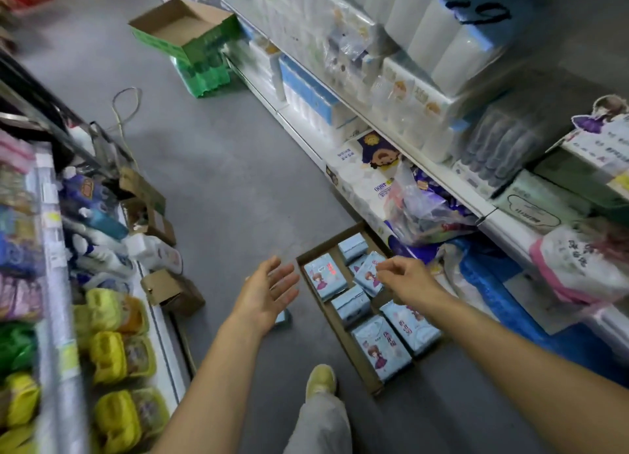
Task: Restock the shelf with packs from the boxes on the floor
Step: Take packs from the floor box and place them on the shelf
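a flat box (354, 348) lay on the floor (238, 188) beside the right shelf (439, 178), with blue packs (325, 280) lying loose inside. the left hand (269, 292) hung above the floor left of the box, fingers spread, holding nothing. the right hand (406, 276) hung over the box, fingers loosely curled, empty. one pack (283, 318) lay on the floor under the left hand.
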